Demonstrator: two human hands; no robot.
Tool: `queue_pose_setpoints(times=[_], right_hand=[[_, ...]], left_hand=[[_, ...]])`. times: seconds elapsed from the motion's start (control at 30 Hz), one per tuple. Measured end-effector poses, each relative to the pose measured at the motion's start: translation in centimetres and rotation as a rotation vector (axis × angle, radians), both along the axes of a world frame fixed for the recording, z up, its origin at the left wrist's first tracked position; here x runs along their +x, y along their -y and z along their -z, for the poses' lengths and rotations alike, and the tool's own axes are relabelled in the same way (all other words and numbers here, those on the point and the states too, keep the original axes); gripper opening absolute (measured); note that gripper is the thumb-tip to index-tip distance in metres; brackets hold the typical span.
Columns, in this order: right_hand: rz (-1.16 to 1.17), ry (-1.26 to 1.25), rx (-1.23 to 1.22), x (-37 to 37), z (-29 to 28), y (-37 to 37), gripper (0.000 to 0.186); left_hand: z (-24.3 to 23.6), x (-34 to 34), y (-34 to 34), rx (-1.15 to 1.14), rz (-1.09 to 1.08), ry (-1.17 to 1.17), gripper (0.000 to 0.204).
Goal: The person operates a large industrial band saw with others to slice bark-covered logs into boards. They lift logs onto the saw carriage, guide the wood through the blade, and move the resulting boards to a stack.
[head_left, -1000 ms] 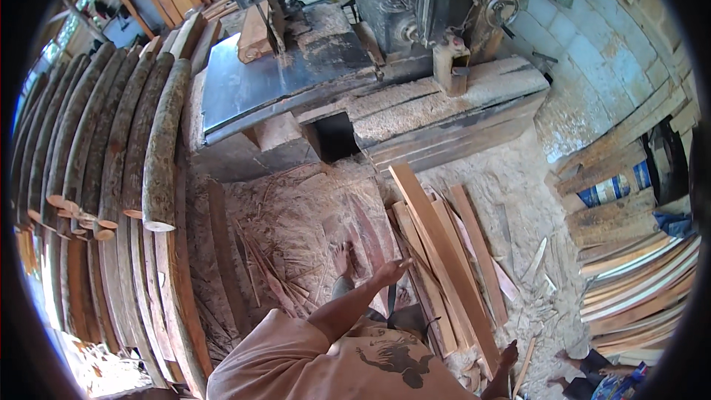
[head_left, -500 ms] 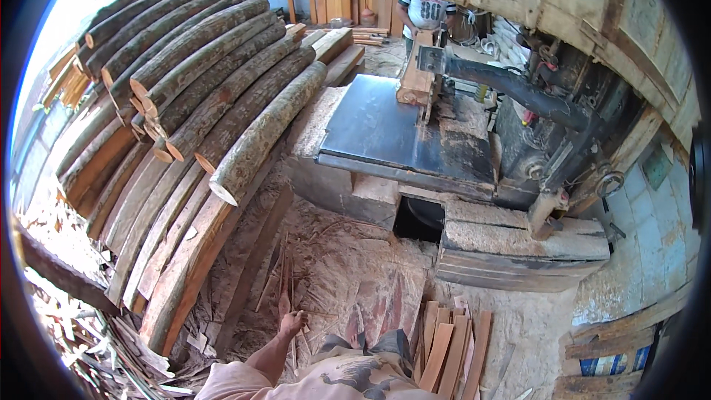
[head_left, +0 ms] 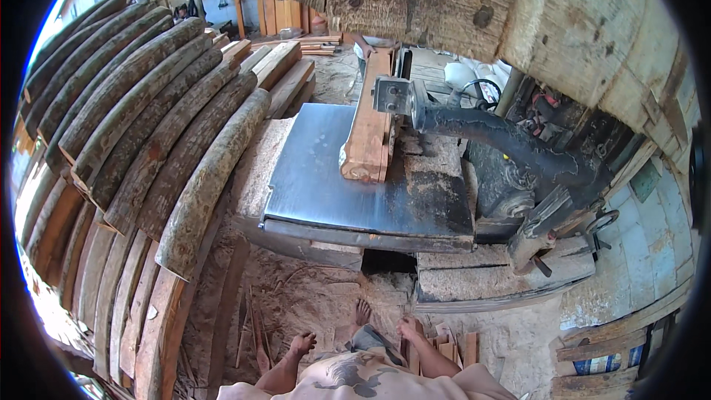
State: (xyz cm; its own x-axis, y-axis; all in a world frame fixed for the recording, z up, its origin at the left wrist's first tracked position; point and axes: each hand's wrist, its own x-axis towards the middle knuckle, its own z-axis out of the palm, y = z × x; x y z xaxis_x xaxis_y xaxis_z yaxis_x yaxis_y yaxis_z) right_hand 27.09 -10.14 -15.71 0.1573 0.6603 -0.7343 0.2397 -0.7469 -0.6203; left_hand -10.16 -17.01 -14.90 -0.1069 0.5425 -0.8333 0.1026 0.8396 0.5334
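1. As the head view shows, a long, squared, reddish-brown timber (head_left: 368, 122) lies on the flat, dark-blue metal saw table (head_left: 318, 167), beside a curved, black metal arm (head_left: 511, 137); a co-worker's hand (head_left: 368, 52) rests at its far end.
2. The left hand (head_left: 302, 343) hangs low before the table, fingers loosely bent, with nothing showing in it. The right hand (head_left: 409, 327) (near some narrow, brown sawn boards (head_left: 471, 349)) is curled; whether it clasps anything, I cannot tell.
3. Sawing the timber seems the step in hand; the next move probably calls for free hands near its closer end, clear of the cutting line.
4. No brand, label or writing is legible; the pale-tan fabric shirt (head_left: 400, 387) bears a dark printed shape.
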Motion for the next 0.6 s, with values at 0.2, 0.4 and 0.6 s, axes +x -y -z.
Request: queue_pose_setpoints(times=[0.2,0.4,0.6], right_hand=[[-0.134,-0.077,0.550,-3.9,-14.2,-23.7,0.033],[-0.193,0.090,0.479,-5.7,-15.8,-32.7,0.058],[-0.078,-0.324,0.254,-8.5,-20.5,-20.5,0.101]], left_hand=[[-11.8,3.4,-23.9,0.665,-0.172,0.045,0.060],[-17.0,4.2,-34.4,0.702,-0.113,-0.098,0.072],[-20.1,4.9,-25.9,0.462,-0.082,0.225,0.074]])
